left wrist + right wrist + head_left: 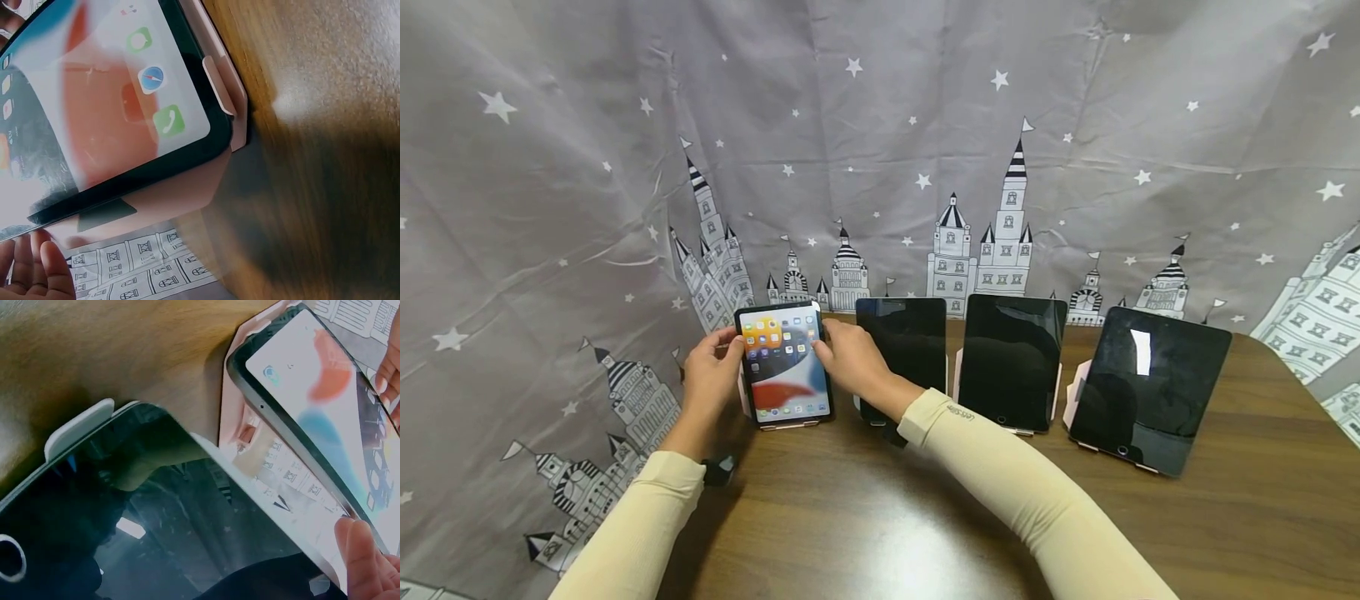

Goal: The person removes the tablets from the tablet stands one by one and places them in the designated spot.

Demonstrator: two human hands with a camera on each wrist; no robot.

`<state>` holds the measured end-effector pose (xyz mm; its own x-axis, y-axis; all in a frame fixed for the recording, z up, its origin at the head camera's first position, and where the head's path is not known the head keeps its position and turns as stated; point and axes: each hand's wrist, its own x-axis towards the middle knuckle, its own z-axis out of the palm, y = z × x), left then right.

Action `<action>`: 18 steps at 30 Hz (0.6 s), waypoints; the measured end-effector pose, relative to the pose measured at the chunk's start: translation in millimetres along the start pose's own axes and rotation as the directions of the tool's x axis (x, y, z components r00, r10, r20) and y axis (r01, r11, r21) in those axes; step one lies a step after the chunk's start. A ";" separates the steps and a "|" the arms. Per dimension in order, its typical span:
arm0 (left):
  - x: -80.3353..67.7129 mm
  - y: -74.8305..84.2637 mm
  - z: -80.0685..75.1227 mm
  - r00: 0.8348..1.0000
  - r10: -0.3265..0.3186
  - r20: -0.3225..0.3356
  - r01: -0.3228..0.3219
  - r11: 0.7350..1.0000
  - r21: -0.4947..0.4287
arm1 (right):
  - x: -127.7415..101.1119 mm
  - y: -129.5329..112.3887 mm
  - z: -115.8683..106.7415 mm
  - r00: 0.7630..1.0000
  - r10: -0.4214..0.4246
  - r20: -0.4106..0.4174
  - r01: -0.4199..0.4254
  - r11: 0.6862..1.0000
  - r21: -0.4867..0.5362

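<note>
A lit tablet (784, 371) with a home screen of app icons leans upright on a pink stand (187, 194) at the left of the table. My left hand (709, 375) grips its left edge, thumb along the front bezel and fingers passing behind. On the opposite side my right hand (863, 362) holds the right edge, thumb at the front; its fingers are partly hidden behind. In the left wrist view the tablet's lower corner sits in the stand's small lip (217, 86). The right forearm passes in front of a dark tablet (910, 333).
Two more dark tablets, a middle one (1011, 358) and a tilted right one (1150, 392), stand on stands along the wooden table (850, 517). A grey curtain (880, 125) printed with castles and stars hangs behind and to the left.
</note>
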<state>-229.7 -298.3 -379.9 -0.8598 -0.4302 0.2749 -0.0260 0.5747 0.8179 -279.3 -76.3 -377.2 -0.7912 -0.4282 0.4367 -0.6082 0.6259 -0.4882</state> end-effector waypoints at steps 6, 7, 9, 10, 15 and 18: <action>-3.3 1.7 -0.3 1.000 0.015 -0.016 -0.015 1.000 -0.014 | -2.6 0.2 0.5 0.999 0.033 -0.014 -0.032 0.997 0.075; -3.7 1.7 -0.4 1.000 0.013 -0.022 -0.013 1.000 -0.018 | -3.1 0.1 0.4 0.999 0.037 -0.018 -0.036 0.995 0.088; -4.3 1.3 -0.6 0.999 0.006 -0.032 -0.007 0.999 -0.032 | -4.4 0.1 0.6 0.999 0.042 -0.030 -0.038 0.993 0.111; -4.6 1.1 -0.7 0.999 0.005 -0.038 -0.006 0.999 -0.039 | -4.8 0.1 0.6 0.998 0.041 -0.039 -0.036 0.992 0.121; -5.7 0.1 -3.6 0.999 0.017 -0.042 -0.020 0.998 -0.064 | -7.2 -0.5 2.1 0.996 0.051 -0.070 -0.039 0.988 0.152; -6.8 -0.2 -6.2 0.999 0.025 -0.042 -0.029 0.997 -0.078 | -8.6 -1.5 3.6 0.996 0.053 -0.074 -0.041 0.986 0.164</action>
<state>-220.7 -299.8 -378.8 -0.8381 -0.4444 0.3165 0.0382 0.5309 0.8466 -271.8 -75.9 -382.9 -0.8155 -0.3451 0.4646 -0.5779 0.5277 -0.6225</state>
